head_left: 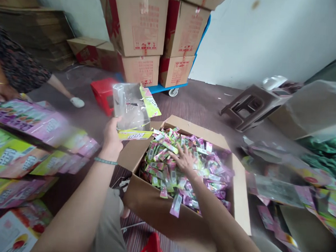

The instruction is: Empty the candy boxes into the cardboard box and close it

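My left hand (113, 136) grips a clear plastic box (130, 105) with yellow-green printed panels, holding it by its near left edge. It hangs in the air over the left flap of a large open cardboard carton (158, 211). Small green, pink and purple sachets (166, 174) fill that carton in a loose heap. My right hand (185, 160) rests on the heap, fingers spread and touching sachets, with nothing visibly gripped. Whatever lies under its palm is hidden.
Filled display boxes (24, 149) are stacked at the left, by another person's hand (5, 93). Taped cartons (141, 24) stand on a blue trolley (169, 88) at the back. A red stool (102, 93), a brown stool (249, 105) and flattened packaging (276, 190) lie around.
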The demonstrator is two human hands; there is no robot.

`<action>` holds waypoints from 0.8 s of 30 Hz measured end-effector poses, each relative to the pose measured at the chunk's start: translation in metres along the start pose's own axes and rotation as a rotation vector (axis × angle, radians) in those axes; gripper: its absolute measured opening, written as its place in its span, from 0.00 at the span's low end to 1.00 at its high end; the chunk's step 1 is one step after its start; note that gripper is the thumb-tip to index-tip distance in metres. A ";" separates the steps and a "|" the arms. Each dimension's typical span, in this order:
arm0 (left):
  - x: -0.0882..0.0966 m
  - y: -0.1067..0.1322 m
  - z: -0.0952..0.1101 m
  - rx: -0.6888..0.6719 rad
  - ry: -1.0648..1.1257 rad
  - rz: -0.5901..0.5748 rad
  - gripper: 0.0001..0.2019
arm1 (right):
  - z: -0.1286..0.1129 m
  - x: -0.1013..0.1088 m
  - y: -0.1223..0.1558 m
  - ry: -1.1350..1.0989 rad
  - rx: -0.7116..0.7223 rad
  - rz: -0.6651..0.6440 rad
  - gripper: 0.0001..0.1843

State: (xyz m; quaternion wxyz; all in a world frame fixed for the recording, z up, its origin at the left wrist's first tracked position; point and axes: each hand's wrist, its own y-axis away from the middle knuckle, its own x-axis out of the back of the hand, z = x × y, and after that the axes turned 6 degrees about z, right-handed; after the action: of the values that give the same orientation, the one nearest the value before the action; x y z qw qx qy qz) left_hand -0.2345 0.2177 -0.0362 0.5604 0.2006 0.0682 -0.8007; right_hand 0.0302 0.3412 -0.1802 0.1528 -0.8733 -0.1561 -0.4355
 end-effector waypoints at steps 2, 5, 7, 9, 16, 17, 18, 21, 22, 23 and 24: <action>0.003 0.004 0.004 0.038 0.028 0.044 0.14 | -0.018 -0.027 0.006 0.132 0.069 -0.118 0.40; 0.009 0.010 0.015 0.039 0.102 0.083 0.10 | -0.041 -0.059 0.025 0.240 0.199 -0.178 0.41; 0.014 0.010 0.022 0.011 0.129 0.115 0.09 | -0.046 -0.074 0.036 0.272 0.253 -0.206 0.36; 0.018 0.007 0.025 -0.024 0.111 0.118 0.09 | -0.044 -0.086 0.039 0.313 0.271 -0.267 0.30; 0.006 0.012 0.016 0.054 0.076 0.027 0.10 | -0.043 -0.095 0.018 0.318 0.290 -0.370 0.29; 0.003 0.015 0.015 0.095 0.089 0.030 0.10 | -0.044 -0.087 0.014 0.316 0.300 -0.373 0.29; 0.000 0.019 0.015 0.129 0.097 0.033 0.09 | -0.044 -0.076 0.010 0.306 0.309 -0.385 0.29; -0.001 0.027 0.016 0.164 0.101 0.029 0.06 | -0.043 -0.028 -0.001 0.234 0.339 -0.475 0.31; 0.001 0.029 0.016 0.168 0.099 0.025 0.06 | -0.041 -0.010 -0.002 0.210 0.350 -0.487 0.34; 0.003 0.030 0.017 0.171 0.093 0.021 0.06 | -0.039 0.008 0.000 0.193 0.364 -0.473 0.37; 0.007 0.031 0.017 0.162 0.077 -0.007 0.07 | -0.037 0.024 0.007 0.186 0.381 -0.433 0.40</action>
State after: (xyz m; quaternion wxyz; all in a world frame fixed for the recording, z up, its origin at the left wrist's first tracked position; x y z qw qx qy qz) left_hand -0.2117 0.1948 -0.0198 0.5363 0.2758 0.0253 -0.7973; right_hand 0.0206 0.3234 -0.1403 0.2310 -0.7316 -0.4029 -0.4990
